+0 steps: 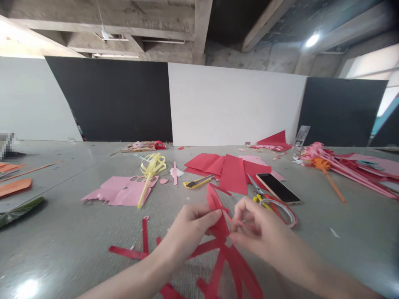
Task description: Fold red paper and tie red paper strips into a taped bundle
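My left hand (199, 222) pinches a piece of red paper (218, 222) between thumb and fingers, just above the table. Close on its right, my right hand (254, 226) has its fingers curled together, with a thin red paper strip showing at the fingertips; it is slightly blurred. Under and in front of my hands lie several cut red paper strips (216, 274), some partly hidden by my left forearm. Beyond my hands are folded red paper sheets (233, 174) and a yellow utility knife (198, 182). Scissors (257, 187) rest just past my right hand.
A phone (278, 188) and a roll of tape (291, 218) lie beyond my right hand. To the left are a yellow paper-strip flower (152, 168) and pink paper (120, 191) with holes. An orange paper flower (322, 164) lies far right. Upright panels (237, 108) stand behind.
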Tool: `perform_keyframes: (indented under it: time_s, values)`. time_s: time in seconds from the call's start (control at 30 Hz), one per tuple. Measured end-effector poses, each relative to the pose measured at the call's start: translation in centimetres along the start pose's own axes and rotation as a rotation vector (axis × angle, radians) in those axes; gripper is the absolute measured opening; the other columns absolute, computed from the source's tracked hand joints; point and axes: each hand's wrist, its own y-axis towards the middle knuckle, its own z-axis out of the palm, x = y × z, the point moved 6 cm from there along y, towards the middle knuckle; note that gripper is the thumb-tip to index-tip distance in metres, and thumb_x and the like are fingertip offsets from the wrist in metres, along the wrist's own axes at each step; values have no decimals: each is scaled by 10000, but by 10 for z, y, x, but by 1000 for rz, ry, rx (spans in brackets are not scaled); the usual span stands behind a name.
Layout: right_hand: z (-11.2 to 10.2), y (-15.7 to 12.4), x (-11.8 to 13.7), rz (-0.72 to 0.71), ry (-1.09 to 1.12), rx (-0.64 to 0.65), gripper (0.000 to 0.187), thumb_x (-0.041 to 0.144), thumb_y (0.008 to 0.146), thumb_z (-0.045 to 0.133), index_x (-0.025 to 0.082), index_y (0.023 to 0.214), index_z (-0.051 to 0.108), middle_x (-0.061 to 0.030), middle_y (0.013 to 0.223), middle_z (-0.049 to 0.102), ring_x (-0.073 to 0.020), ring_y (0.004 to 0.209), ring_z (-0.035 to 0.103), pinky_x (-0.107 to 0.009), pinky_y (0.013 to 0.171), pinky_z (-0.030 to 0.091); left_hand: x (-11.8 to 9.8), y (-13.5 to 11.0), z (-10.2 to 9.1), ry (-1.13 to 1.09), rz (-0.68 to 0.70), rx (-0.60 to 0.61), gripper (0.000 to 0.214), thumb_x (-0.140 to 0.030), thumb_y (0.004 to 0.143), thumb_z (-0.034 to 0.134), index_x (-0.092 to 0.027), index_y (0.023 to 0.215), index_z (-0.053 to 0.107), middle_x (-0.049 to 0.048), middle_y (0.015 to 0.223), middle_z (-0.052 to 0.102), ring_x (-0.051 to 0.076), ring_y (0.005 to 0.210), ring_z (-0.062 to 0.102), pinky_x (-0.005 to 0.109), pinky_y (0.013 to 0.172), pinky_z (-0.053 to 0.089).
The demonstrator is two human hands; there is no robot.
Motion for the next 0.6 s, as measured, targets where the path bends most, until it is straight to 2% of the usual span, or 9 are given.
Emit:
perform_keyframes:
  time_s: [0.1, 0.17, 0.27, 0.33, 0.47, 0.6]
  values:
    - [0, 1, -1, 4, -15, -7, 153, 183, 698, 526, 232, 736, 386, 75, 585, 415, -94, 513, 403, -200, 485, 314, 0, 0, -3, -25, -2, -47, 332, -371, 785, 515, -142, 554, 580, -11, 557, 572, 114, 573, 520, 215, 586, 385]
    - [1, 2, -4, 15, -12, -17, 166, 182, 694, 529, 230, 719, 373, 83, 553, 363, -91, 490, 363, -197, 469, 297, -1, -1, 1, -30, -6, 16, 257, -354, 739, 578, -145, 589, 594, -24, 571, 569, 107, 567, 508, 214, 582, 378]
    - [3, 4, -8, -6, 33, -31, 228, 172, 690, 527, 221, 654, 307, 70, 589, 416, -90, 506, 362, -199, 474, 295, -1, -2, 7, -17, -30, 117, 139, -256, 623, 691, -146, 619, 607, -41, 548, 556, 97, 542, 493, 207, 558, 363]
    - [4, 4, -8, -36, 77, -12, 266, 178, 693, 532, 211, 614, 280, 55, 628, 455, -90, 533, 379, -203, 491, 301, -1, -1, 6, -14, -43, 102, 127, -215, 594, 706, -146, 593, 599, -47, 528, 542, 92, 531, 486, 204, 550, 357]
    - [-2, 5, -6, -29, 188, 71, 212, 226, 682, 593, 202, 630, 390, 56, 629, 427, -93, 570, 392, -198, 515, 311, -2, -1, 5, 1, -48, 93, 57, -181, 629, 665, -144, 619, 622, -37, 566, 564, 90, 542, 492, 202, 551, 356]
    - [-10, 7, -5, -2, 253, 132, 170, 283, 696, 606, 199, 688, 458, 45, 659, 438, -103, 611, 415, -200, 540, 325, -2, 0, 4, 16, -70, 126, 79, -182, 675, 630, -142, 613, 601, -47, 546, 536, 69, 507, 460, 188, 526, 335]
